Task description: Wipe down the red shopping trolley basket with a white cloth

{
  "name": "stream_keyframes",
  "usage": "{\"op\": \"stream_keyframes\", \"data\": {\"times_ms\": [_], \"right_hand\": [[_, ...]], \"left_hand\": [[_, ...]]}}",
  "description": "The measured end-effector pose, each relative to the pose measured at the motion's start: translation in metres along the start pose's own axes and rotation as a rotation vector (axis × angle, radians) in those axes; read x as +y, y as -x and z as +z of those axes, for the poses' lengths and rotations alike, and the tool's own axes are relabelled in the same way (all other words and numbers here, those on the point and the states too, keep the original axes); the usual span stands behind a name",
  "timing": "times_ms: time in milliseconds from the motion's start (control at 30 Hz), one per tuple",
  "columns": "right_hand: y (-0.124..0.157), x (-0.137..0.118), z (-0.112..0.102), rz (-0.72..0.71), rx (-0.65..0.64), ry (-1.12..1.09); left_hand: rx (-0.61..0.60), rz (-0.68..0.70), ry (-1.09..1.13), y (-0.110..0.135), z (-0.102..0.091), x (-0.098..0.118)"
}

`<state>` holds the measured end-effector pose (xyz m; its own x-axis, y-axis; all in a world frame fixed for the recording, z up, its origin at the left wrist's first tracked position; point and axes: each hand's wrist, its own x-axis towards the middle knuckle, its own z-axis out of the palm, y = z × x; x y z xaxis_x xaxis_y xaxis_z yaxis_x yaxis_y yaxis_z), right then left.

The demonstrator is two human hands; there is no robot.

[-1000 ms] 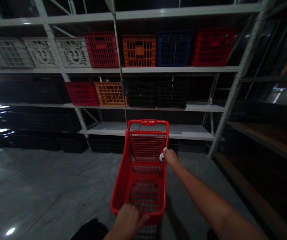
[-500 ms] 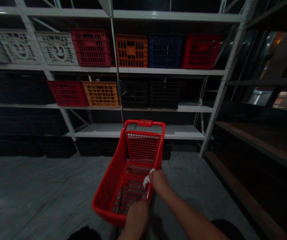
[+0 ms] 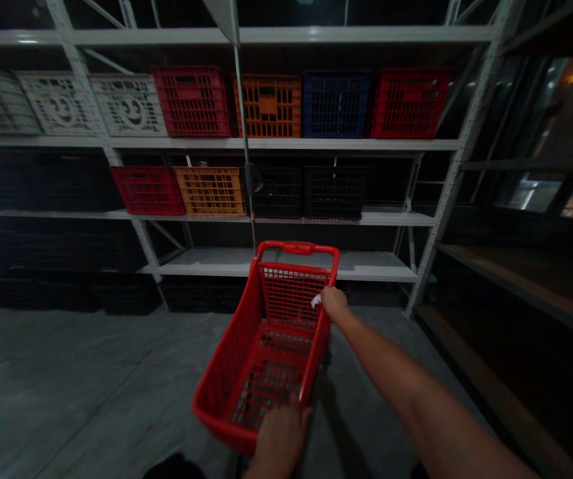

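A red plastic shopping basket stands on the grey floor in front of me, its handle end toward the shelves. My left hand is closed on the basket's near rim. My right hand is stretched forward and pinches a small white cloth against the basket's right rim near the far end. The basket holds nothing that I can see.
A tall white metal rack fills the wall ahead, carrying white, red, orange, blue and black crates. Its lowest white shelf lies just behind the basket. Dark shelving with a wooden board runs along the right. Concrete floor spreads to the left.
My right hand with the white cloth slid back along the right rim toward me, then forward again to the far end. The basket swung slightly; my left hand kept its hold.
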<state>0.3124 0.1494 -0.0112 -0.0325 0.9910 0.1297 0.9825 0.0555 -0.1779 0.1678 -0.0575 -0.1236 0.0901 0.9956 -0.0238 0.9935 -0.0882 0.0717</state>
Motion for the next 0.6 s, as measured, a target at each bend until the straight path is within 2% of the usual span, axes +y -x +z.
{"op": "stream_keyframes", "data": {"times_ms": [133, 267, 333, 433, 600], "right_hand": [[0.042, -0.016, 0.025, -0.089, -0.032, 0.007], [0.104, -0.036, 0.055, -0.193, -0.095, -0.001], [0.123, -0.041, 0.062, -0.221, -0.107, -0.002], [0.123, -0.039, 0.06, -0.204, -0.095, 0.003], [0.07, -0.016, 0.029, -0.085, -0.056, 0.026]], "left_hand": [[-0.052, -0.007, 0.03, -0.003, -0.012, -0.003], [-0.049, 0.002, 0.042, -0.007, -0.013, -0.011], [-0.041, 0.0, 0.049, -0.006, -0.013, -0.015], [-0.074, 0.001, 0.059, -0.002, -0.016, -0.018], [-0.1, 0.04, 0.069, 0.009, -0.018, -0.032]]}}
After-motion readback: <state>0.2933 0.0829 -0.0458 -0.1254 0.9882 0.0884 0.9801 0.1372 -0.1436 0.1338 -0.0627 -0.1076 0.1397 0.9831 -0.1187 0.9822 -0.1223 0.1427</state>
